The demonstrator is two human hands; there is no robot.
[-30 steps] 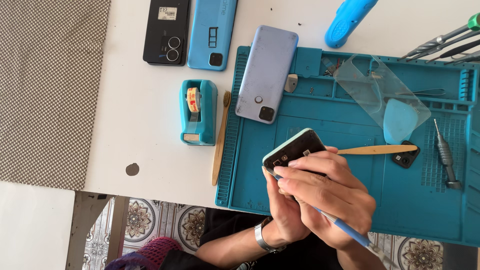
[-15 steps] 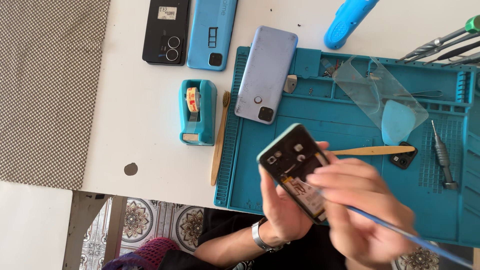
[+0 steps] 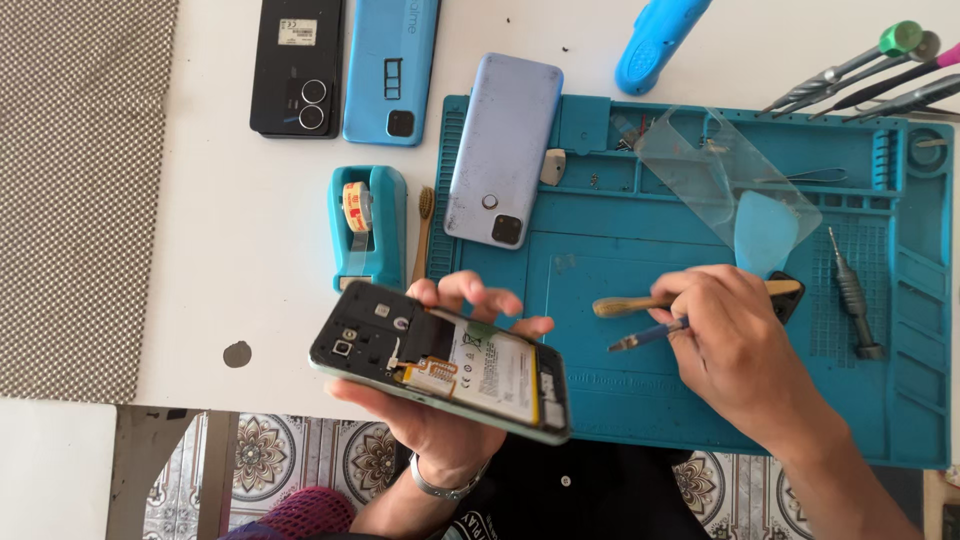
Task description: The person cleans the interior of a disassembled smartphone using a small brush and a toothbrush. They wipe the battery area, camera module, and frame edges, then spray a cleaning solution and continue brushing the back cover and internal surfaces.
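Left hand (image 3: 440,400) cradles the opened back-off smartphone (image 3: 440,372) over the white tabletop's near edge, internals up for access. Right hand (image 3: 735,345) closed on a thin blue-handled tool (image 3: 648,334), tip hovering above the teal silicone repair mat (image 3: 640,290), clear of the phone.

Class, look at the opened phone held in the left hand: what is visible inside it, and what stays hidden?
Inside the opened phone show a white-labelled battery, black shielding, an orange flex and a camera lens. The left hand covers its underside; its screen side is unseen.
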